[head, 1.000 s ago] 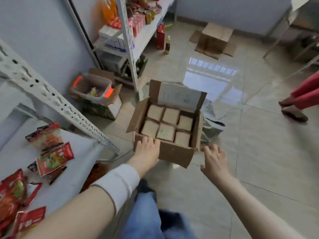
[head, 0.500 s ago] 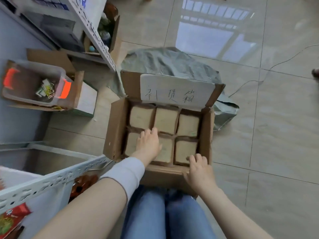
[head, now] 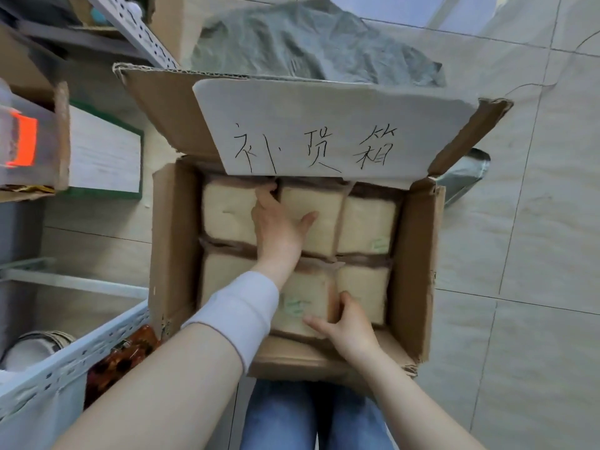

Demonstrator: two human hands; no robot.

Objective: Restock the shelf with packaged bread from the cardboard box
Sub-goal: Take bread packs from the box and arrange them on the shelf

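Observation:
An open cardboard box (head: 418, 254) sits on the floor in front of my knees, filled with two rows of three packaged bread loaves. My left hand (head: 279, 228) reaches into the back row: its fingers dip into the gap left of the back-middle bread pack (head: 324, 206) and the thumb lies across that pack's top. My right hand (head: 347, 332) pinches the front-middle bread pack (head: 302, 303) at its right edge, fingers down in the gap beside it. The white metal shelf (head: 81, 355) edge runs across the lower left.
The box's back flap carries a white handwritten label (head: 308, 131). Behind it lies a crumpled grey bag (head: 308, 43). Another carton with an orange-marked bin (head: 29, 141) stands at the left. A red snack packet (head: 126, 352) lies under the shelf edge. Tiled floor extends to the right.
The view has dropped closer over the box. My left hand moved from the front row to the back-middle pack. My right hand moved from the box's front wall onto the front-middle pack.

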